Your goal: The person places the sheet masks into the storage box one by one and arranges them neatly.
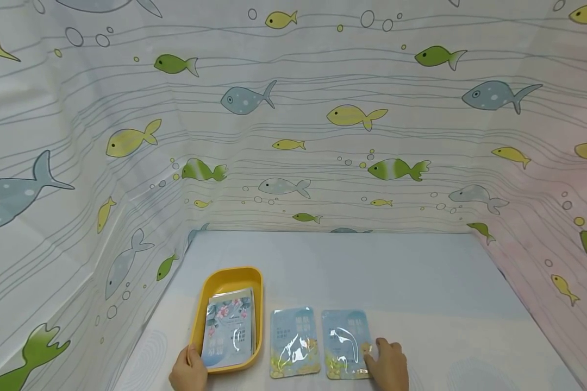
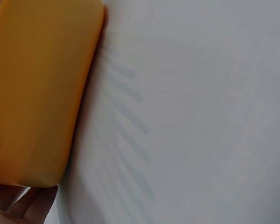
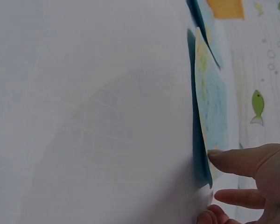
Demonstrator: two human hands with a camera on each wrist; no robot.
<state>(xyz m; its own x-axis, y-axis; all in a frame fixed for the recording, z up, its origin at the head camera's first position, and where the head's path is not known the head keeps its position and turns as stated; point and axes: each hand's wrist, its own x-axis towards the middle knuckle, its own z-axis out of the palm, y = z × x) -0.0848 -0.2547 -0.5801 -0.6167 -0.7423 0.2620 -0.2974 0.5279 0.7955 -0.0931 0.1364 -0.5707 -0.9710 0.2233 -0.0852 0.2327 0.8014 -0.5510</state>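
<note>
A yellow tray (image 1: 225, 282) holds a stack of pale blue flowered packets (image 1: 229, 328). My left hand (image 1: 189, 365) grips the tray's near left corner, thumb on the rim; in the left wrist view its fingers (image 2: 18, 205) lie under the tray (image 2: 37, 93). Two blue packets lie flat to the right of the tray, one in the middle (image 1: 294, 342) and one further right (image 1: 344, 342). My right hand (image 1: 379, 355) touches the right packet's near right corner with straight fingers (image 3: 238, 161) at the edge of that packet (image 3: 210, 107).
The pale blue table surface (image 1: 372, 271) stretches back to a curtain printed with fish (image 1: 293, 136), which walls the table on the left, back and right. The tray stands near the left wall.
</note>
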